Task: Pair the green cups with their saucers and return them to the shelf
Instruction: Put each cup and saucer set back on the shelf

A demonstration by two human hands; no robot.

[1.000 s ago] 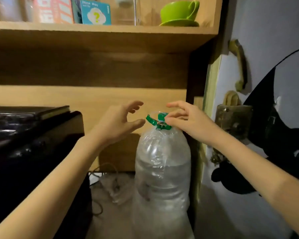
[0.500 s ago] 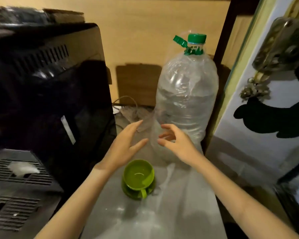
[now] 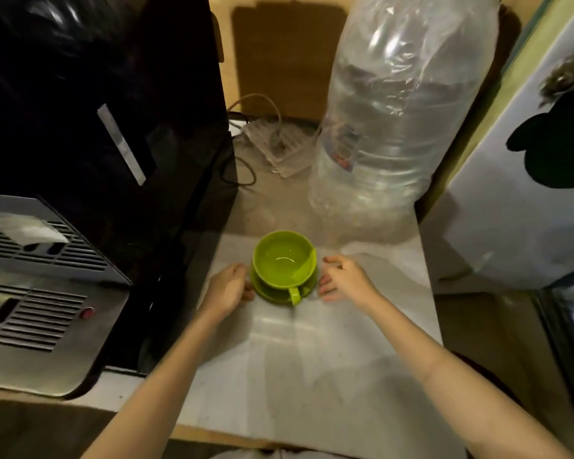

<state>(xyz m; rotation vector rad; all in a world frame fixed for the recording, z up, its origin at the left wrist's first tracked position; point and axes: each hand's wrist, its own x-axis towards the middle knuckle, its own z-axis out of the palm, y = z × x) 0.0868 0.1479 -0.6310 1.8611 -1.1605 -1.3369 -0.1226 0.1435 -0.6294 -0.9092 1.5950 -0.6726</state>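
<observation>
Pale counter (image 3: 312, 366) holds one green cup (image 3: 283, 260) on one green saucer (image 3: 272, 293) near one big water bottle (image 3: 391, 120). Left hand (image 3: 227, 289) curls against the saucer's left rim; right hand (image 3: 343, 279), fingers loosely bent, sits just beside its right rim.

The cup (image 3: 283, 262) sits on its saucer (image 3: 271, 294) on the desk (image 3: 312, 359), with the left hand (image 3: 227, 290) touching the saucer's left side, the right hand (image 3: 342, 278) just right, the bottle (image 3: 395, 111) behind, and the machine (image 3: 96, 127) at left.
</observation>
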